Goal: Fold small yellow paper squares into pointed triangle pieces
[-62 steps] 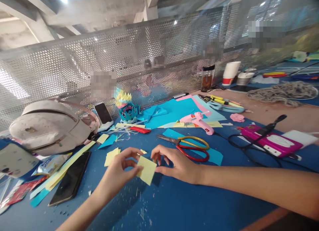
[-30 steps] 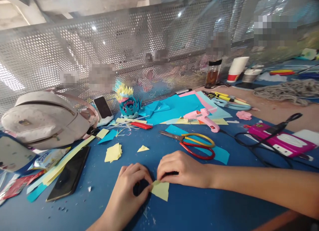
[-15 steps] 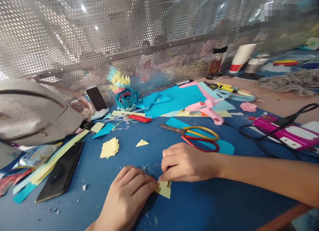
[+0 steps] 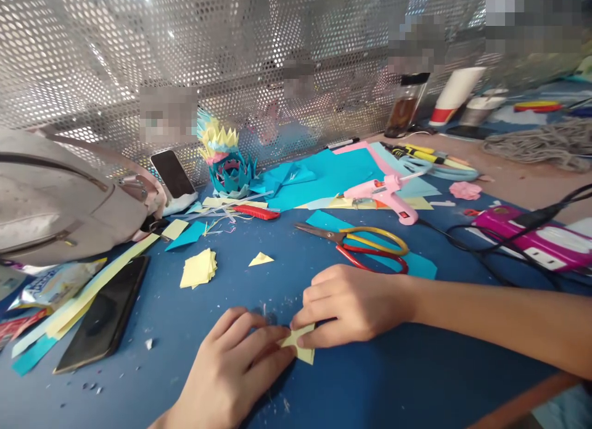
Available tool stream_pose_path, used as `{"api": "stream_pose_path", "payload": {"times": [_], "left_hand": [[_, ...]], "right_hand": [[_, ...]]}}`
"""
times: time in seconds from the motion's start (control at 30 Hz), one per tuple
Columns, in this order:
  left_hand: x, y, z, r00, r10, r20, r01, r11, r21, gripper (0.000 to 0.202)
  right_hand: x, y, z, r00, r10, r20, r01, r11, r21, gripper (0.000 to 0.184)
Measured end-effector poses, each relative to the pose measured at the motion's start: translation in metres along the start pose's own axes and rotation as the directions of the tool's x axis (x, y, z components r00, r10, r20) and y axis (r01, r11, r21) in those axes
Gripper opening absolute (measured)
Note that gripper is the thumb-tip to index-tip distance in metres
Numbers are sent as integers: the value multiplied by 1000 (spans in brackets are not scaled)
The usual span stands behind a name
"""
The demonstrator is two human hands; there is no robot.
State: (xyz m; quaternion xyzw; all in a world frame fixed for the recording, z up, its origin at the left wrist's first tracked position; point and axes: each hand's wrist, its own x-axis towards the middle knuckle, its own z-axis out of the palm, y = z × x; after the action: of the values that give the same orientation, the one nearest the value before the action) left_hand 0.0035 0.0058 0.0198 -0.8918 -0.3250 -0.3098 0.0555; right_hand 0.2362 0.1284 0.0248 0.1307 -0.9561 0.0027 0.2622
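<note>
A small piece of pale yellow paper (image 4: 305, 353) lies on the blue table, partly covered by fingers. My left hand (image 4: 235, 361) pinches its left edge between thumb and forefinger. From the right, my right hand (image 4: 346, 306) is closed on the upper part, thumb and fingertips pressing it. Whether the paper has a crease under the fingers is hidden. Beyond my hands sit a folded yellow triangle (image 4: 261, 259) and a stack of yellow paper squares (image 4: 198, 269). Scissors (image 4: 356, 243) with yellow and red handles lie past my right hand.
A pink glue gun (image 4: 386, 193), a red utility knife (image 4: 256, 212) and blue paper (image 4: 324, 176) lie farther back, near a folded-paper model (image 4: 226, 164). A backpack (image 4: 65, 195) and a phone (image 4: 104, 315) are at left. A magenta power strip (image 4: 531, 238) with black cables is at right.
My right fingers have spread slightly over the yellow paper, with the thumb now lying on it. My left thumb has shifted a little along its edge. The view has moved slightly.
</note>
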Motion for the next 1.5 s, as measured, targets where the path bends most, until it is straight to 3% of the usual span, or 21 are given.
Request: {"api": "stream_pose_path", "payload": {"times": [0.37,0.6,1.03,1.3,1.5], "left_hand": [[-2,2,1,999,28,38,-28,1000,-6,29],[-4,3,4,999,45,2,-45,998,54,22],[-3,5,3,997,64,51,-70,991,118,26],[-7,19,22,989,2,-148,28,980,197,35],[-12,35,24,989,26,-146,35,917,398,36]], "right_hand": [[-3,6,0,999,-19,50,15,996,86,16],[-3,9,0,999,-24,45,17,987,158,19],[-1,11,-2,996,-24,89,7,983,181,17],[2,9,-5,994,0,108,-22,979,202,28],[0,8,-4,993,5,115,-27,980,195,20]]}}
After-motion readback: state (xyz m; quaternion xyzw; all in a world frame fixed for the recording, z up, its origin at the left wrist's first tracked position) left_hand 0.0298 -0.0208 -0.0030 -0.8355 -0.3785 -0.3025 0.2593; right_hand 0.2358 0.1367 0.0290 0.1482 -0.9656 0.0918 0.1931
